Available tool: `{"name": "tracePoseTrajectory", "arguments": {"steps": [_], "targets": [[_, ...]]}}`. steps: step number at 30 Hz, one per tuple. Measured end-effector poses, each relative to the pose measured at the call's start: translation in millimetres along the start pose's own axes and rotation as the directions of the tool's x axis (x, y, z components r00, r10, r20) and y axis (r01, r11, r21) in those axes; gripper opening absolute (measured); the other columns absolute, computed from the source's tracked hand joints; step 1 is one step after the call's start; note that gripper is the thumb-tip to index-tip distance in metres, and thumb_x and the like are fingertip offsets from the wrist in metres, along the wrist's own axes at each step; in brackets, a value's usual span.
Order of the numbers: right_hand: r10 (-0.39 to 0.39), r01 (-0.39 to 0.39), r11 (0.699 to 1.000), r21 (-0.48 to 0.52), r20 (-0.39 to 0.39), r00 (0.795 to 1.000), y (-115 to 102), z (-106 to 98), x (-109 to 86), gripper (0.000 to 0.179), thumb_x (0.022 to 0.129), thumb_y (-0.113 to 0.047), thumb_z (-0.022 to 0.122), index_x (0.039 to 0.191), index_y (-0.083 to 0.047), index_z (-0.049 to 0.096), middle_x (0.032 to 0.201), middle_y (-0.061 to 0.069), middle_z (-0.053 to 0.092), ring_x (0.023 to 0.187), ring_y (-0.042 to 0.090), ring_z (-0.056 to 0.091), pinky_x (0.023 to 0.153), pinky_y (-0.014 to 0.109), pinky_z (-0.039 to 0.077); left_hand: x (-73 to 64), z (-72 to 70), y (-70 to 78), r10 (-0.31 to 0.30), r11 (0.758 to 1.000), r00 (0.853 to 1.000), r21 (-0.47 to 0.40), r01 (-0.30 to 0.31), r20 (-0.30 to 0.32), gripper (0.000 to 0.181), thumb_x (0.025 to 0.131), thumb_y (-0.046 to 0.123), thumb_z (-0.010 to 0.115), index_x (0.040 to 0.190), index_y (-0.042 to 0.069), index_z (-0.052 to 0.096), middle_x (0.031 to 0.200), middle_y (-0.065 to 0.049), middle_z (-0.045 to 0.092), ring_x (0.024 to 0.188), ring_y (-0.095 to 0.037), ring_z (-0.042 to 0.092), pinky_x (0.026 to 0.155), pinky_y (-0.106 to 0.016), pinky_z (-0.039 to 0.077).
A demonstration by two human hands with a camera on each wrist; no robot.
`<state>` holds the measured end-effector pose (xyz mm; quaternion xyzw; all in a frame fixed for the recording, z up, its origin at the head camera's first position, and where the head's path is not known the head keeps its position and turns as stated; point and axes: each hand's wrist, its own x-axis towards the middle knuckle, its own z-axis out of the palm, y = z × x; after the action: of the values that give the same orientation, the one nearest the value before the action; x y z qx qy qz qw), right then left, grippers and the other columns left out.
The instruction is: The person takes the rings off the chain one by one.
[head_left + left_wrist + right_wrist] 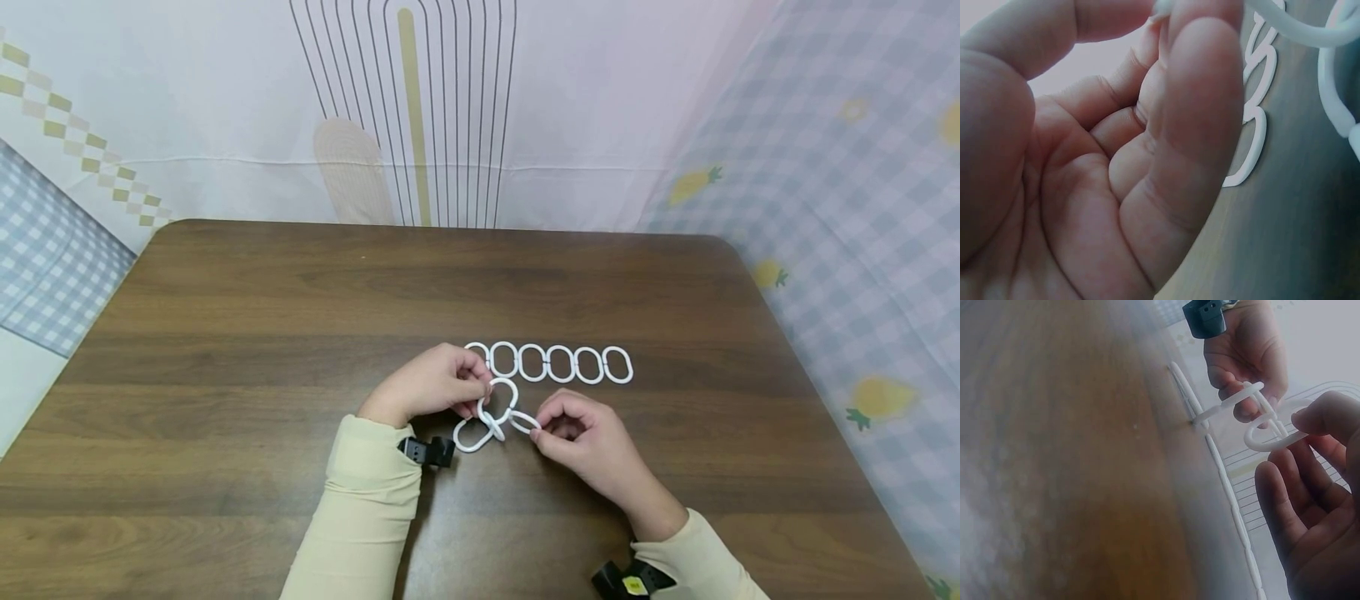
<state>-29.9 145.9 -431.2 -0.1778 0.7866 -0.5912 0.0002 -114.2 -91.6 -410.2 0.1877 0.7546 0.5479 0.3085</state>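
Observation:
My left hand (438, 385) pinches a white plastic oval link (516, 392) between thumb and fingers, above the table. Across from it, my right hand (592, 442) holds a second white link (1261, 448) by its edge, thumb against fingers. These links hook together in a short chain, and another link (472, 451) of it dangles at the lower left, below the left fingers. In the left wrist view the fingers hide most of the gripped link. Just behind the hands, several more white links (632, 367) lie flat in a side-by-side row.
The brown wooden table (262, 317) has rounded far corners. Behind it hangs a pale patterned cloth (585, 108), and a blue checked cloth (840, 250) with yellow fruit prints hangs at the right. Each wrist wears a black strap with a camera (438, 452).

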Motion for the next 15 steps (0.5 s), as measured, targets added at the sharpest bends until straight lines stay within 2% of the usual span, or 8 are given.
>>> {"name": "tracePoseTrajectory", "arguments": {"steps": [7,15], "targets": [[0.007,-0.007,1.0,-0.003,-0.003,1.0,-1.0,0.1,0.2,0.023,0.08,0.012,0.07,0.084,-0.011,0.067,0.084,0.011,0.064,0.068,0.009,0.063,0.058,0.023,0.056,0.6,0.0,-0.1,0.002,1.0,1.0,-0.006,-0.002,0.002,0.013,0.092,0.0,0.059,0.098,-0.009,0.066,0.075,-0.004,0.065,0.062,-0.013,0.063,0.063,-0.03,0.059],[0.029,-0.029,0.999,-0.015,-0.018,0.999,-1.7,-0.2,0.2,0.017,0.082,0.009,0.074,0.084,-0.006,0.067,0.084,0.009,0.066,0.068,0.008,0.063,0.058,0.022,0.056,0.1,-0.1,0.2,0.0,1.0,1.0,-0.006,0.0,0.002,0.013,0.092,0.0,0.058,0.098,-0.009,0.066,0.075,-0.004,0.065,0.062,-0.013,0.063,0.064,-0.03,0.059]]}}
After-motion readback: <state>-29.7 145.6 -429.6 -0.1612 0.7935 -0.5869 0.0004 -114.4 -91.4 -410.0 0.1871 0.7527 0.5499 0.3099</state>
